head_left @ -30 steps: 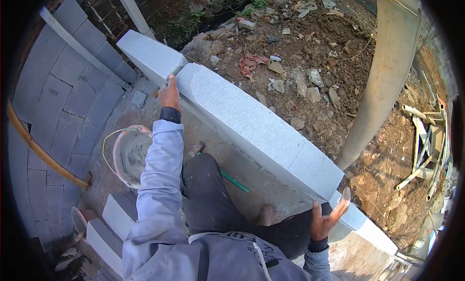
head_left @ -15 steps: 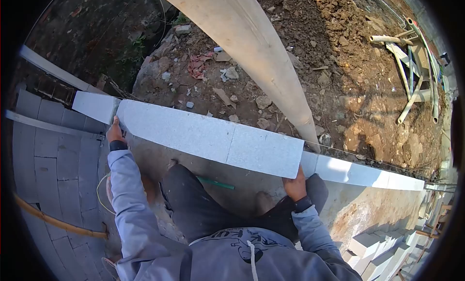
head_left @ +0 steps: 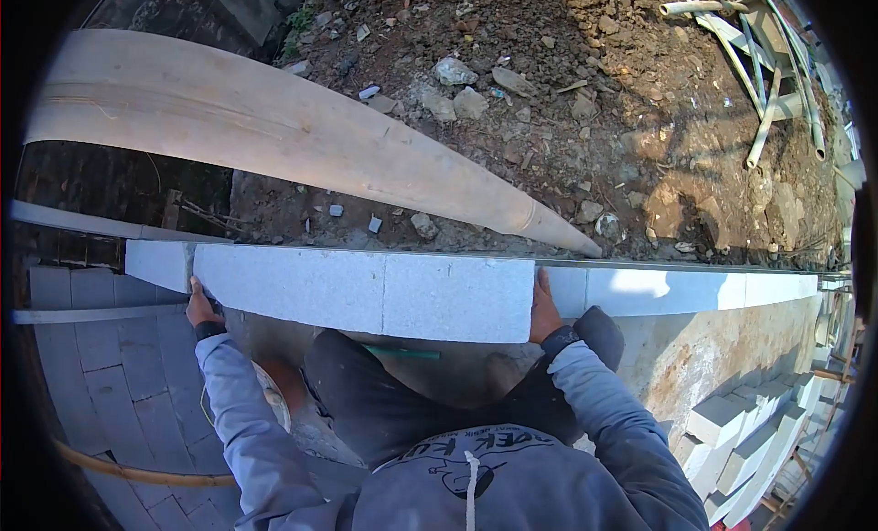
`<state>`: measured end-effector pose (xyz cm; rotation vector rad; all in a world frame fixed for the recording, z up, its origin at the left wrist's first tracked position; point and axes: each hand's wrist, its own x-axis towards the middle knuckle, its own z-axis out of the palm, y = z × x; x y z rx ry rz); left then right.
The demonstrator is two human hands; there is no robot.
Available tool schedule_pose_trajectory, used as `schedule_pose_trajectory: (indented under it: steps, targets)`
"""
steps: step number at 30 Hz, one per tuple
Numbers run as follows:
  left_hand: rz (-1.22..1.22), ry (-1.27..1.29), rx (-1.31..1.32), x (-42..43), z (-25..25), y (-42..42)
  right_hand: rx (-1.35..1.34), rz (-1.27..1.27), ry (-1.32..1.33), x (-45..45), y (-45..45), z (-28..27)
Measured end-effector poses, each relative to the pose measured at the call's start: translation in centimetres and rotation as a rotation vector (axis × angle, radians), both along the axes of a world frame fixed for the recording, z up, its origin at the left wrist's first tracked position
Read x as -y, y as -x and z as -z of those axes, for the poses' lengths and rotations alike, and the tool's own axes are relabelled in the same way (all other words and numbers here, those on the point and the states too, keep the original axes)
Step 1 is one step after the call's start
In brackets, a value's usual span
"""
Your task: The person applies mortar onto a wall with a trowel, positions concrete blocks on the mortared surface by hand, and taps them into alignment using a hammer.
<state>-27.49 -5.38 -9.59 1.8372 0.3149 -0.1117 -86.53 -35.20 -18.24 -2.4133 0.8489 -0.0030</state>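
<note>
A white building block [head_left: 457, 298] sits at the right end of a raised pale stretch of wall, and a thin seam parts it from a second white block [head_left: 283, 284] to its left. My right hand [head_left: 547, 313] presses against the right end of the first block, its fingers running up the end face. At the far left end of the second block, my left hand [head_left: 203, 304] grips around the corner, beside a narrow gap to another white block [head_left: 157, 264]. The undersides of the blocks and some fingertips are hidden.
A big beige pipe [head_left: 302, 133] slants down behind the wall. Lower blocks [head_left: 668, 291] continue to the right, beside a taut string line. Stacked blocks [head_left: 750, 439] stand at lower right. A bucket [head_left: 274, 394] is near my left forearm. Rubble and old pipes [head_left: 777, 101] lie beyond.
My view has turned, so the wall looks level and the beige pipe lies flatter toward the left. Both hands stay at the outer ends of the two blocks.
</note>
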Motion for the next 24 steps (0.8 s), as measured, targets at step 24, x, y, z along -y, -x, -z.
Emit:
schedule_pose_trajectory:
  steps: [24]
  targets:
    - [0.055, -0.187, 0.165, 0.2, 0.4, 0.8, 0.084, 0.041, 0.203, -0.2, -0.4, 0.8]
